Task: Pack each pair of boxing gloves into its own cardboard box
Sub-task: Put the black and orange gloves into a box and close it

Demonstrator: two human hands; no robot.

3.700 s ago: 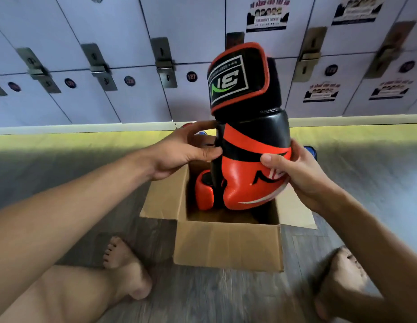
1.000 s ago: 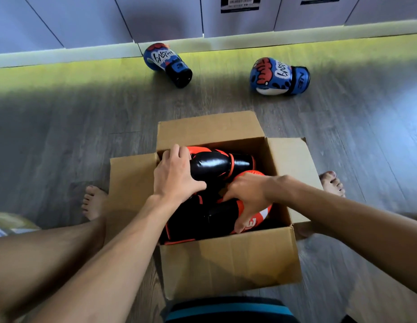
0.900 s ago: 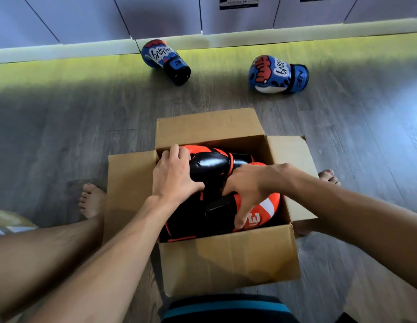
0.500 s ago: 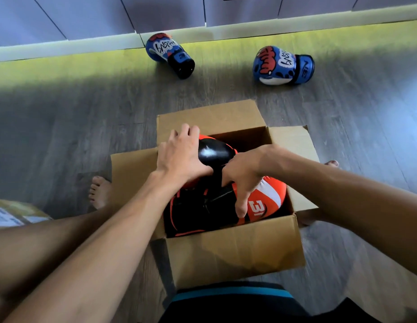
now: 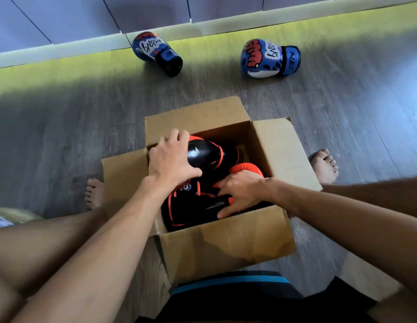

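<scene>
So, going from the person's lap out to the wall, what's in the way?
Open cardboard box holding black-and-orange boxing gloves → grey wood floor → blue boxing gloves → pale plinth → locker doors.

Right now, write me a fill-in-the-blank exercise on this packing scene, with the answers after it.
The black-and-orange gloves sit inside the cardboard box, whose flaps are ____.
The number of blue gloves lying on the floor is ____.
The right hand presses on the gloves, while the left hand holds one by its shiny ____ part.
Missing words: open; two; black.
</scene>
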